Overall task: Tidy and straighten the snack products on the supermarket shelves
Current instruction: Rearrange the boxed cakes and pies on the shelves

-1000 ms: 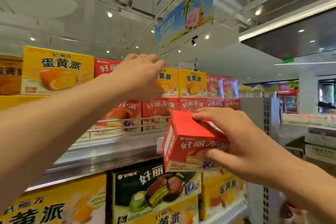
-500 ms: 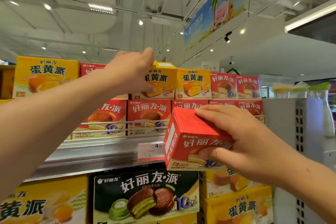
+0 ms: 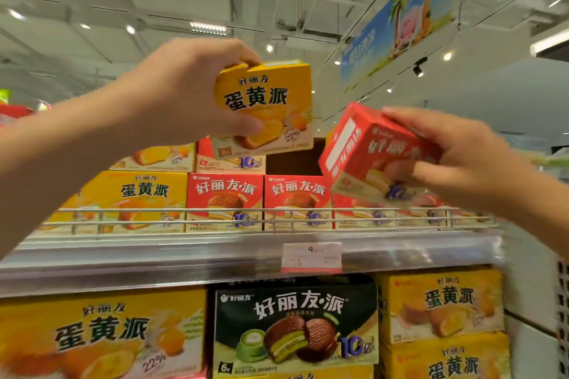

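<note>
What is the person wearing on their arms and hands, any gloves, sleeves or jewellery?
Nothing shows. The left hand and right hand are bare, without gloves, and both forearms are uncovered as far as the picture's edges. No ring, watch or bracelet can be seen; the right hand is blurred, so small details there could be missed.

Metal top shelf (image 3: 215,258) with wire rail (image 3: 191,215) and price tag (image 3: 311,257). On it, in a row: yellow egg-yolk pie box (image 3: 129,197), then red pie boxes (image 3: 224,200), some carrying a second layer.
</note>
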Tool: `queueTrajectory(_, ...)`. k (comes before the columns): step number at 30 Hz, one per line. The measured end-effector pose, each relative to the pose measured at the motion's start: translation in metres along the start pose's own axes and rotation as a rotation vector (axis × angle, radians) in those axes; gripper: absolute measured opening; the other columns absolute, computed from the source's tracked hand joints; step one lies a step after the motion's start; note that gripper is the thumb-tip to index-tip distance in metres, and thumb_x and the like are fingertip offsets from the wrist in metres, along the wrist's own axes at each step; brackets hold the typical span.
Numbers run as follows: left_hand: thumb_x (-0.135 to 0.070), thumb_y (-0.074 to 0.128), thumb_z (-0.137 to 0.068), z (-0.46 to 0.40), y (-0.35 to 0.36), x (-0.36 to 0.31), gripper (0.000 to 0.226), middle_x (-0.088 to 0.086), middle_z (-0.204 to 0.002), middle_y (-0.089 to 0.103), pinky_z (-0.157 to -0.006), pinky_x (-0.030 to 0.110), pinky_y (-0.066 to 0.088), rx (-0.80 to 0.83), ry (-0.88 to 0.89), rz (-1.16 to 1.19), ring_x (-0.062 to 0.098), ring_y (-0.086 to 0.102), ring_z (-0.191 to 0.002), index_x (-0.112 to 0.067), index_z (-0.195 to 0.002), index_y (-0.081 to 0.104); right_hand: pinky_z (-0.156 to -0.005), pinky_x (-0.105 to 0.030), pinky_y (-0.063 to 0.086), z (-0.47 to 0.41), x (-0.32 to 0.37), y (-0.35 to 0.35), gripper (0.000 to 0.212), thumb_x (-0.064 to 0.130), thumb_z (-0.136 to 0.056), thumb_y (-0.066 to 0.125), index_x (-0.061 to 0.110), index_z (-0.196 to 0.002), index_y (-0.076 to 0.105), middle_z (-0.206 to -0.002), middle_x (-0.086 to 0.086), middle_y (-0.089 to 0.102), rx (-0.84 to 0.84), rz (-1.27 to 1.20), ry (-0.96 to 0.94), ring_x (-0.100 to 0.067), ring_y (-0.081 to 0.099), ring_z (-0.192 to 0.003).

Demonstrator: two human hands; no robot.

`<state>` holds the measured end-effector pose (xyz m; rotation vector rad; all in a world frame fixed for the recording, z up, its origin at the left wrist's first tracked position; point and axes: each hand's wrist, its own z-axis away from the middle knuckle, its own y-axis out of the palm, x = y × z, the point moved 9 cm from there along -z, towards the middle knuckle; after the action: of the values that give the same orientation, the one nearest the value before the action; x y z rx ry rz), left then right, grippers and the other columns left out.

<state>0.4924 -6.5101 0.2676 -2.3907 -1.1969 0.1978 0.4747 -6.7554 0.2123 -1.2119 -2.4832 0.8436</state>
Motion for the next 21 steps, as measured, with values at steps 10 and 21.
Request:
queueTrajectory(10, -0.070, 0.061, -0.048, 0.044, -0.034, 0.054, 0.081, -0.010, -0.103, 0.060, -0.065, 0.026, 0.040, 0.040, 0.010, -0.181, 0.016, 0.056, -0.083, -0.040, -0.123, 0.055, -0.081, -0.031, 0.046, -0.144, 0.021, 0.006, 0.063, 0.027, -0.086, 0.071, 0.032, -0.142, 0.042, -0.121, 0.006, 0.060, 0.117, 0.371, 0.020, -0.016, 0.056, -0.104)
queueTrajectory(21, -0.067, 0.061, -0.049, 0.058, -0.033, 0.075, 0.080, -0.014, -0.106, 0.058, -0.065, 0.026, 0.038, 0.060, 0.013, -0.207, 0.015, 0.055, -0.086, -0.039, -0.124, 0.056, -0.082, -0.034, 0.048, -0.163, -0.005, 0.064, 0.059, 0.035, -0.086, 0.071, 0.031, -0.139, 0.045, -0.122, 0.003, 0.063, 0.268, 0.422, 0.110, -0.020, 0.058, -0.106)
